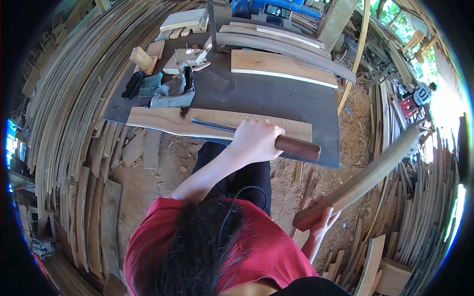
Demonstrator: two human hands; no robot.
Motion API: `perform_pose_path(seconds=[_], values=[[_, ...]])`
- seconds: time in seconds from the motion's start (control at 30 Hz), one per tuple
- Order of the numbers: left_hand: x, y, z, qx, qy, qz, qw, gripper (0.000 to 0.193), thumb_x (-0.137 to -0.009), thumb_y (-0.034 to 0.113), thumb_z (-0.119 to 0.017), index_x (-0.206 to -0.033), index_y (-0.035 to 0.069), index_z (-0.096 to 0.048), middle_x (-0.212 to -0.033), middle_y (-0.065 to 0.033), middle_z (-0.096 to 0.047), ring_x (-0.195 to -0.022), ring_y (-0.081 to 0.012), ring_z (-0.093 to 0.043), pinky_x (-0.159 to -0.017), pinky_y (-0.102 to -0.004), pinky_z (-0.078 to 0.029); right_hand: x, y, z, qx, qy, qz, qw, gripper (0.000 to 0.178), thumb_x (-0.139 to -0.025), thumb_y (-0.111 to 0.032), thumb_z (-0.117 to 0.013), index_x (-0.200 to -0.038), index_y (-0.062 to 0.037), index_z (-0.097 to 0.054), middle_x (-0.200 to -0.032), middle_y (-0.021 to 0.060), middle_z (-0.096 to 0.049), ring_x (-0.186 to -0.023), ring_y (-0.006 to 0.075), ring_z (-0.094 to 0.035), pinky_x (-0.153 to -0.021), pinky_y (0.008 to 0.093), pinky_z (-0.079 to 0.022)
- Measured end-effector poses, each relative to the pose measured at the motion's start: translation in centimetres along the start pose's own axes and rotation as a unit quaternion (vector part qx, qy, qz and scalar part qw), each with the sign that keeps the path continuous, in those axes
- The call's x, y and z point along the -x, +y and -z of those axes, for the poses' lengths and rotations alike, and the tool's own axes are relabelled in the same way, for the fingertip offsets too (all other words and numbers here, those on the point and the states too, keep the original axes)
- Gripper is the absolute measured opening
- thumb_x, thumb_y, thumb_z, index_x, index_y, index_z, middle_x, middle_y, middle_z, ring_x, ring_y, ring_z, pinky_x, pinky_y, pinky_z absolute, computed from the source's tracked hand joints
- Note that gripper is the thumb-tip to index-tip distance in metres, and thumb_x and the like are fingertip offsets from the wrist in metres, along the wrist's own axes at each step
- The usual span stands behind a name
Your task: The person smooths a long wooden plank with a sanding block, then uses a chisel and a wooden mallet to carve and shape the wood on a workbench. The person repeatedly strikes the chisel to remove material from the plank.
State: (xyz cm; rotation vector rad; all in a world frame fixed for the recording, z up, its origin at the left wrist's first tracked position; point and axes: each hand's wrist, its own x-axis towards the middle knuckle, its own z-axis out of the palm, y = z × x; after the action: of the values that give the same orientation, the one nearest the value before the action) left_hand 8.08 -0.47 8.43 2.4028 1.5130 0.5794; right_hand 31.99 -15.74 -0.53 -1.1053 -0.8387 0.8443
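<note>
Chisel-like tool (299,147) with a brown wooden handle sits at the centre of the frame, its metal end slanting up-left over a pale plank (158,119) along the near edge of the dark counter (281,93); whether they touch cannot be told. The left hand (257,140) is wrapped around it in a fist. At lower right, the right hand (323,222) grips the near end of a long wooden bar (368,180).

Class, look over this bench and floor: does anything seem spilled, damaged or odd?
Sawdust and scraps litter the floor untidily. On the bench, the plank below the chisel-like tool shows a dark patch, possibly a notch, at its far edge, unlike its pale wood.
</note>
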Motion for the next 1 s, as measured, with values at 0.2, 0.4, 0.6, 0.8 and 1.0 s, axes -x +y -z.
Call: perform_pose_path(seconds=[0.2, 0.4, 0.6, 0.8, 1.0], values=[[-0.3, -1.0, 0.1, -0.003, 0.031, -0.004, 0.999, 0.019, -0.066, 0.032, -0.067, -0.071, 0.015, -0.065, -0.063, -0.0094, -0.062, -0.064, -0.0302, -0.063, -0.060, -0.0407, -0.050, 0.1, 1.0, -0.5, 0.154, -0.167, -0.022, 0.974, 0.060, -0.078, -0.037, -0.066, -0.120, 0.0010, -0.043, -0.090, 0.0117, -0.055, -0.072, 0.0171, -0.055, -0.061, 0.0295, -0.046], [0.5, -1.9, 1.2, 0.011, 0.043, 0.010, 0.999, 0.021, -0.067, 0.034, -0.067, -0.069, 0.014, -0.064, -0.063, -0.0101, -0.062, -0.064, -0.0307, -0.063, -0.060, -0.0408, -0.049, -1.8, -0.4, -0.9, 0.005, 0.032, 0.024, 0.999, 0.060, -0.082, -0.041, -0.062, -0.119, -0.0013, -0.037, -0.086, 0.0147, -0.056, -0.066, 0.0221, -0.057, -0.058, 0.0354, -0.049], [0.2, -2.3, 0.8, -0.006, 0.026, 0.040, 0.999, 0.020, -0.067, 0.034, -0.067, -0.072, 0.015, -0.065, -0.064, -0.0102, -0.062, -0.065, -0.0309, -0.063, -0.062, -0.0413, -0.050, 0.3, 0.9, -4.0, 0.189, -0.199, -0.002, 0.962, 0.055, -0.078, -0.039, -0.064, -0.111, 0.0022, -0.048, -0.077, 0.0082, -0.060, -0.068, 0.0156, -0.057, -0.061, 0.0328, -0.048], [1.2, -3.7, 1.7, -0.011, 0.026, 0.056, 0.998, 0.018, -0.064, 0.029, -0.069, -0.075, 0.014, -0.066, -0.068, -0.0103, -0.064, -0.068, -0.0304, -0.063, -0.064, -0.0414, -0.050, -0.4, 1.0, -2.7, 0.048, -0.101, -0.006, 0.994, 0.060, -0.082, -0.035, -0.063, -0.122, 0.0012, -0.036, -0.093, 0.0133, -0.055, -0.074, 0.0187, -0.057, -0.063, 0.0338, -0.049], [1.2, -4.4, 1.8, -0.021, 0.041, 0.046, 0.998, 0.018, -0.063, 0.027, -0.069, -0.076, 0.015, -0.068, -0.067, -0.0098, -0.064, -0.067, -0.0304, -0.063, -0.064, -0.0405, -0.051, 1.5, 4.8, -2.9, 0.190, -0.146, -0.013, 0.971, 0.055, -0.082, -0.034, -0.063, -0.120, -0.0013, -0.040, -0.092, 0.0152, -0.057, -0.077, 0.0226, -0.058, -0.070, 0.0362, -0.048]])
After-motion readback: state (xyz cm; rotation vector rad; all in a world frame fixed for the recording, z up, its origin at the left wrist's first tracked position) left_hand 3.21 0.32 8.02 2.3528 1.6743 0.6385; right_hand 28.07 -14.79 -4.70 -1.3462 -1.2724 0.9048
